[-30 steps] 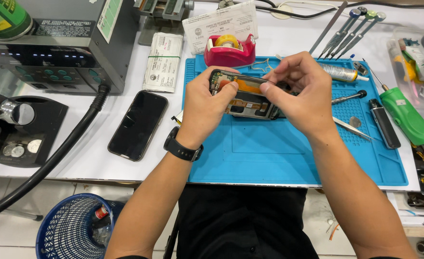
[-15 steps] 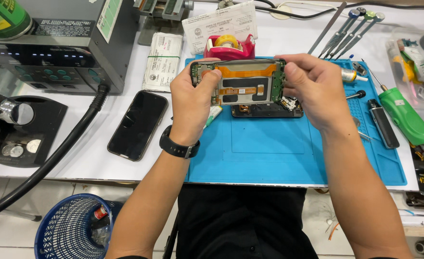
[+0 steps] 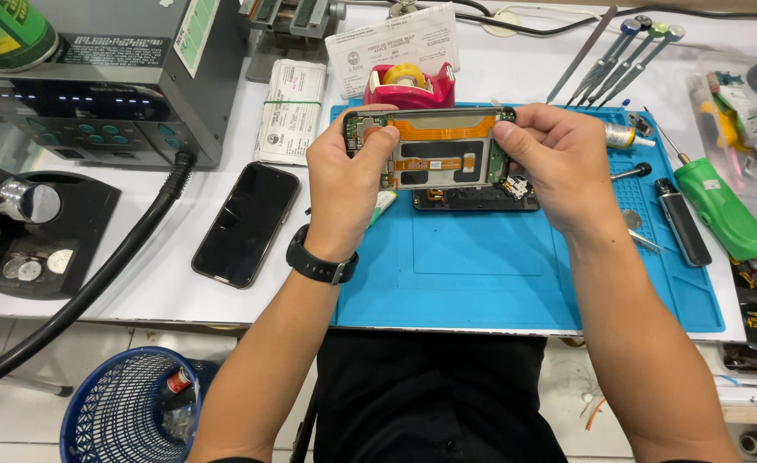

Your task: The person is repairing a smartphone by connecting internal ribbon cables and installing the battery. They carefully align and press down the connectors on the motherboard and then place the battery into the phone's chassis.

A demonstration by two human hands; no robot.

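Head view: black phone point(image 3: 246, 223) lies on the white worktop point(image 3: 181, 291) at left. My left hand point(image 3: 344, 184) and right hand point(image 3: 558, 167) each grip an end of the opened phone frame point(image 3: 434, 150), raised over the blue mat point(image 3: 498, 274); green screwdriver point(image 3: 726, 210) at right.

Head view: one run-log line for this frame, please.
left hand: grips opened phone frame | right hand: grips frame's other end | frame: raised above blue mat | beside: black phone

matt blue rubbery mat point(image 3: 481, 283); glossy black phone point(image 3: 246, 223).
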